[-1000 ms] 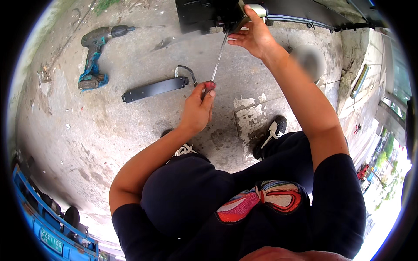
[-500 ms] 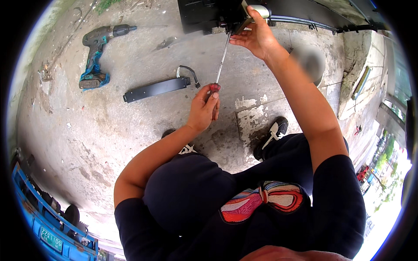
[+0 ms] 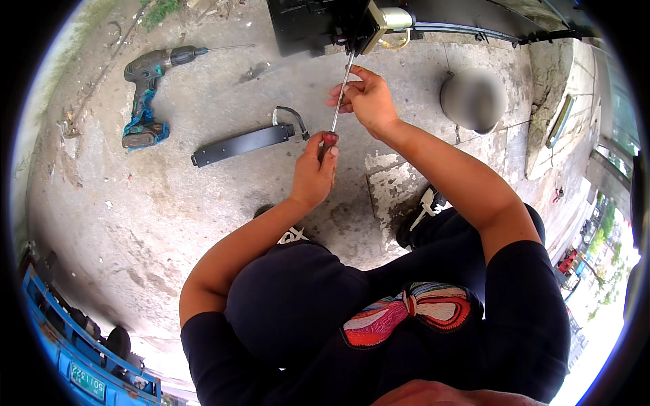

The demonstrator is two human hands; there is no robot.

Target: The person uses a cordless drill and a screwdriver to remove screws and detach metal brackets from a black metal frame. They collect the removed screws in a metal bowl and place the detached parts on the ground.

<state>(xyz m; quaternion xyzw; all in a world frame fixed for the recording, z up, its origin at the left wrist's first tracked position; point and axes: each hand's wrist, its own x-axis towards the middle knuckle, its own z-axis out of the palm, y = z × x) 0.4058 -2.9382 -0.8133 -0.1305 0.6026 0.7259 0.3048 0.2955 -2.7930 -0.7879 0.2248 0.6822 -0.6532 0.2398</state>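
A long screwdriver (image 3: 336,108) with a red handle points up and away from me. My left hand (image 3: 313,174) is closed round its handle. My right hand (image 3: 372,105) has its fingers curled loosely about the shaft, farther up. The tip reaches the underside of a dark machine part (image 3: 349,34), where my view of the contact is too small to make out. Beside that part sits a pale cylindrical motor (image 3: 395,18) with a yellowish cable loop.
A cordless drill (image 3: 143,95) with a long bit lies on the concrete floor at the left. Nearer is a flat black bar (image 3: 242,145) with a short cable. A round, blurred container (image 3: 474,100) stands at the right, before a concrete block (image 3: 552,101). A blue vehicle (image 3: 88,358) shows lower left.
My right hand has come away from the motor and bracket, down and left to the screwdriver shaft. My left hand still grips the handle, shifted slightly left.
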